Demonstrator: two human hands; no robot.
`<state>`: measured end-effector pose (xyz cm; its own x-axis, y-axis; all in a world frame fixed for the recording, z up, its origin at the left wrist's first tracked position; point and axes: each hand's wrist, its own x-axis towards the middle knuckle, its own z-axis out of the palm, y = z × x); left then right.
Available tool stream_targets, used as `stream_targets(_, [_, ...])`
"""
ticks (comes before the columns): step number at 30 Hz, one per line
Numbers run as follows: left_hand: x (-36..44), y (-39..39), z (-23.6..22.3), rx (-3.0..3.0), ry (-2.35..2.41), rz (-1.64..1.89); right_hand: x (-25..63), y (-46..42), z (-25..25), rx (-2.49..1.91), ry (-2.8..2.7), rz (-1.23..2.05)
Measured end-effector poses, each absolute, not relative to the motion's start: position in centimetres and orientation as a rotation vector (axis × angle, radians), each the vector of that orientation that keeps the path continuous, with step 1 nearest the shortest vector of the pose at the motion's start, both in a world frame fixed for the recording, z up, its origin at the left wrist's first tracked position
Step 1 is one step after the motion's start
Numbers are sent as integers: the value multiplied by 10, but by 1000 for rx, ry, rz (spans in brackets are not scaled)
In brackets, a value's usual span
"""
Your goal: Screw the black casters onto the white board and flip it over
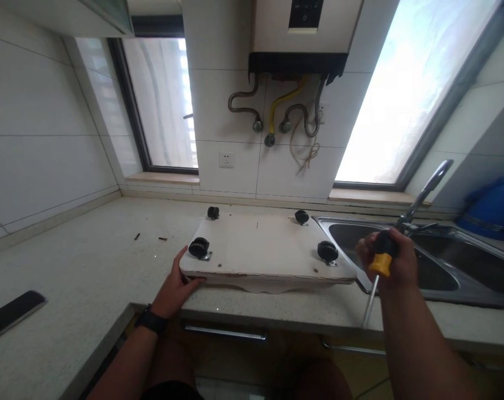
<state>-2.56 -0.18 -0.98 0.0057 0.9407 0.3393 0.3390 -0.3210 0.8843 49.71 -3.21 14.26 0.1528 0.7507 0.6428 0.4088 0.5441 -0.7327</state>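
A white board on casters point(258, 244) lies upside down on the counter, its wheels pointing up. A black caster point(199, 248) sits at its front left and another black caster point(327, 251) at its front right; two more stand along the back edge. My left hand point(179, 286) grips the board's front left corner, with the thumb along the front edge and the fingers at the side. Over the front of the sink, my right hand point(396, 258) is closed round the black and yellow handle of a screwdriver point(381, 264). Its shaft points down toward the counter's front edge.
A double sink point(447, 289) with a chrome faucet point(427, 186) is on the right. Two small brown bits point(162, 239) and a dark flat object point(13, 316) lie on the left counter point(94, 261). A water heater point(304, 33) hangs on the wall. Drawer handles point(225, 332) run below the counter edge.
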Motion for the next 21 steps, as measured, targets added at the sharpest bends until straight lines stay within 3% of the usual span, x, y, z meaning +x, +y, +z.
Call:
stream_targets(2, [-26, -1, -11, 1714, 1329, 1327, 511, -32, 116, -909, -1076, 628])
stream_targets(10, [-27, 5, -22, 1696, 1333, 1380, 518, -30, 37, -694, -586, 747])
stream_targets(21, [-26, 7, -25, 1748, 1437, 1487, 487, -54, 19, -711, -551, 917])
